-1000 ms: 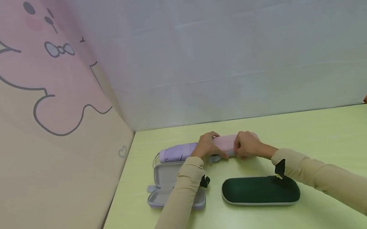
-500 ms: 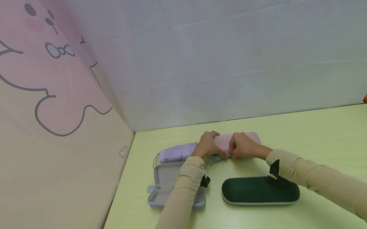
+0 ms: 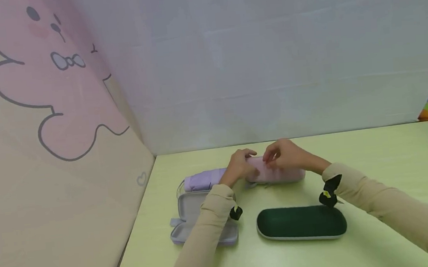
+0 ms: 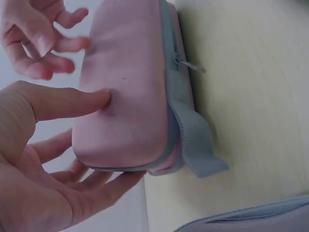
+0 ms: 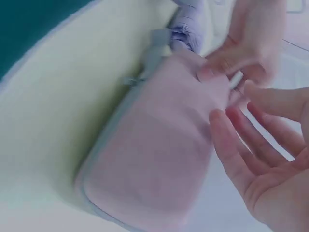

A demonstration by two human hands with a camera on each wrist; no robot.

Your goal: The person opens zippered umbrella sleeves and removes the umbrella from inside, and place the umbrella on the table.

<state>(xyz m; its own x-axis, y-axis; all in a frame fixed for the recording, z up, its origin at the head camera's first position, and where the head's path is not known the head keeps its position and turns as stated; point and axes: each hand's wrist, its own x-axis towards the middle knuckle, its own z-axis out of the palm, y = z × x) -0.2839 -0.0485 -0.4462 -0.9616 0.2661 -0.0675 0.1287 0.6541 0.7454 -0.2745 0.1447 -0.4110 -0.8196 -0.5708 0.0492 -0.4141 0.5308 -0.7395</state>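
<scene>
A pink zip case (image 3: 294,174) lies at the back of the table, with a grey zip, a small zip pull (image 4: 189,64) and a grey fabric tab (image 4: 197,135) on its front side. My left hand (image 3: 236,168) holds the case's left end, thumb on top and fingers around the back and end. Over the case my right hand (image 3: 289,157) hovers with fingers loosely bent and nothing in them. In the right wrist view its fingertips (image 5: 219,118) are close to the case's far edge; blur hides whether they touch.
A purple folded umbrella (image 3: 204,180) lies left of the pink case. In front of it stands a light purple case (image 3: 195,206), opened, with grey lining, partly behind my left sleeve. A dark green case (image 3: 301,223) with a pale rim lies nearer, at centre right.
My right hand first slid left along the pink case's front edge with fingers bunched. It has since lifted above the case and its fingers have loosened. My left hand stays at the left end.
</scene>
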